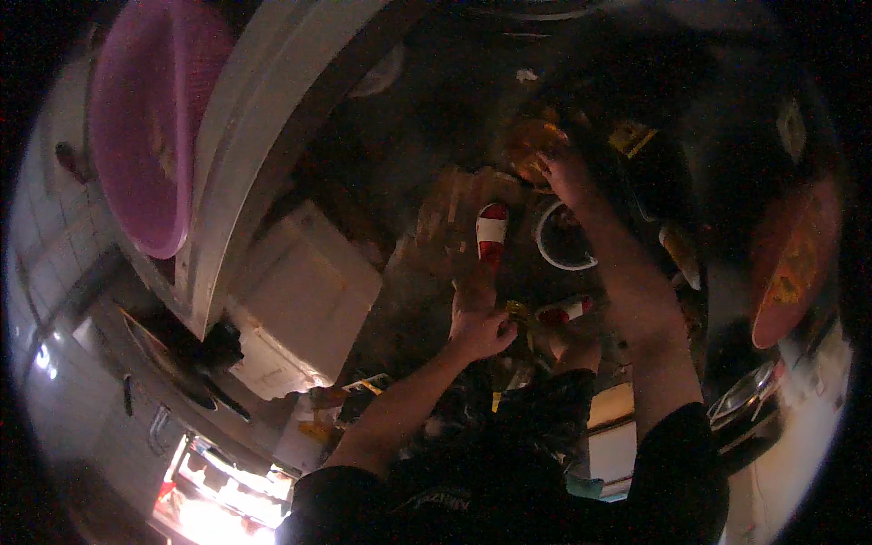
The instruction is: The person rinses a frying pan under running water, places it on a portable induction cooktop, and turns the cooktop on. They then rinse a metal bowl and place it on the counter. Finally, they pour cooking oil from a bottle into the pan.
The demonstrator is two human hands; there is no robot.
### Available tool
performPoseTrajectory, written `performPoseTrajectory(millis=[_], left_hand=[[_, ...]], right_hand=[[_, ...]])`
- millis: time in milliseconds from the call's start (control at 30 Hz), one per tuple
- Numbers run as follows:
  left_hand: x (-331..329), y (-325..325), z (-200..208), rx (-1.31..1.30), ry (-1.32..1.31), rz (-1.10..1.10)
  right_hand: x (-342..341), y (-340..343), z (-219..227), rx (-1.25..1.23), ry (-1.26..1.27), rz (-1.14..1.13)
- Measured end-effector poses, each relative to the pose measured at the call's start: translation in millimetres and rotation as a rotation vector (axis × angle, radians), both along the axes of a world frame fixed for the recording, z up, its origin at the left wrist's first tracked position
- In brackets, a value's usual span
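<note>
My right hand (565, 174) stretches far out, its fingers pinched at the near edge of a glossy orange-brown, bag-like thing (534, 148); the dark hides its exact kind. Just below that hand sits a round container with a white rim (543, 245) and a dark inside, partly covered by my right forearm. Held close in front of my body, my left hand (481, 329) is curled closed. Beside its fingertips is a small yellow piece (520, 313), perhaps a wrapper; whether the fingers grip anything is not clear.
My feet wear red and white slippers (491, 232). A white box (304, 291) stands at the left, below a counter edge (245, 136) with a pink basin (136, 136) above. On the right are a reddish basin (767, 313) and a yellow packet (633, 139). The floor is very dark.
</note>
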State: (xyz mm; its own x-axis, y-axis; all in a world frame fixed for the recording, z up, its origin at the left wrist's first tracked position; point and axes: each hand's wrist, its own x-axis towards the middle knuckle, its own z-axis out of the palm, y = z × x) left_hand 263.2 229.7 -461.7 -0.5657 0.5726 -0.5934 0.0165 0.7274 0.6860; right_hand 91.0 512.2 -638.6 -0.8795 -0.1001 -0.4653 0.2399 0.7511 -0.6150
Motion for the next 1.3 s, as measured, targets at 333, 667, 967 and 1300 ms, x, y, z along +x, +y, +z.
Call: performPoseTrajectory(millis=[333,667,967,1300], left_hand=[[-15,13,8,-0.044,0.019,-0.023],[-23,20,11,-0.062,0.095,-0.104],[-20,23,-1,-0.019,0.052,-0.180],[0,30,-31,-0.219,-0.235,-0.216]], right_hand=[[-31,-2,33,0.428,-0.349,0.311],[-6,-13,29,0.553,-0.122,0.139],[-23,-30,64,0.332,-0.200,-0.325],[209,-42,159,-0.221,-0.234,-0.381]])
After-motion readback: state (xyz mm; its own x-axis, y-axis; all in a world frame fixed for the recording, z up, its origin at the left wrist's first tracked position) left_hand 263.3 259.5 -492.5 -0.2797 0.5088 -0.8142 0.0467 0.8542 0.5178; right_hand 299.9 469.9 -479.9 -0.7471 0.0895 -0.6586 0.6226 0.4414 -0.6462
